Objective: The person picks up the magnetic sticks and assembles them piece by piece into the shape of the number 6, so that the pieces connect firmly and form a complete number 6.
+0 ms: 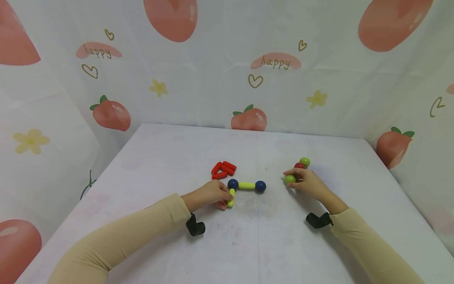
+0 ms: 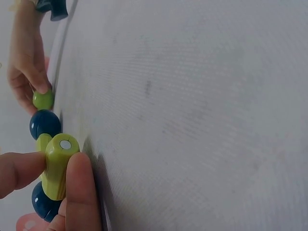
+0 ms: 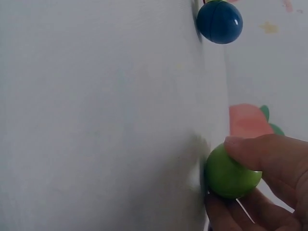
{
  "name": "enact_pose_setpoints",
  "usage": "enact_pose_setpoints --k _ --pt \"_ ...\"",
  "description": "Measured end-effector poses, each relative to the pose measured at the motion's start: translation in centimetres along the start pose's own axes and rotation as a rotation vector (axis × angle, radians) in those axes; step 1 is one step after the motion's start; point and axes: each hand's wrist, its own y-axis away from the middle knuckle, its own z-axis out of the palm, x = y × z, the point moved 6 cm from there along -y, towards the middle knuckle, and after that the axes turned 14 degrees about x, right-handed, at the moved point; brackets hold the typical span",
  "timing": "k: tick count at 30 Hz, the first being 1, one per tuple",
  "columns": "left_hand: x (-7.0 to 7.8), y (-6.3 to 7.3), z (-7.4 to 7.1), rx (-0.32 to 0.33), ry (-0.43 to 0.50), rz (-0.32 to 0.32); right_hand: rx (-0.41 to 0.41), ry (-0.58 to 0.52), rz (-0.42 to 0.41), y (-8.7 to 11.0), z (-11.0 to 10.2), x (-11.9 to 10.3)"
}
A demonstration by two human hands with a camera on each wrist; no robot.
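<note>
My left hand [image 1: 214, 193] pinches a yellow-green ribbed rod [image 2: 57, 168] between thumb and finger; a pale round spot shows on its near end. The rod's far end meets a dark blue ball [image 1: 233, 184]. From that ball a second yellow-green rod [image 1: 246, 185] runs right to another blue ball [image 1: 260, 186], making an L shape on the table. My right hand [image 1: 307, 182] holds a green ball [image 3: 233, 172] between thumb and fingers, at the table surface. Just behind that hand sit a red ball [image 1: 299, 165], partly hidden, and a second green ball [image 1: 304, 161].
Several red rods [image 1: 227, 170] lie in a loose cluster behind the left hand. The white table [image 1: 170, 157] ends at a printed cloth backdrop [image 1: 209, 86]. A black wrist camera mount [image 1: 195, 225] juts below the left wrist, another [image 1: 318, 220] below the right.
</note>
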Motion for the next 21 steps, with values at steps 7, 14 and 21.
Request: enact_pose_setpoints --k 7,14,21 --pt "-0.1 -0.3 0.1 0.006 -0.003 -0.001 0.013 -0.003 -0.012 -0.1 -0.2 -0.6" --pt "-0.2 -0.4 0.1 0.012 -0.007 -0.009 0.056 -0.022 -0.057 0.1 -0.6 -2.0" --pt "-0.2 -0.3 0.1 0.014 -0.004 -0.015 0.061 -0.033 -0.054 0.8 -0.7 -3.9"
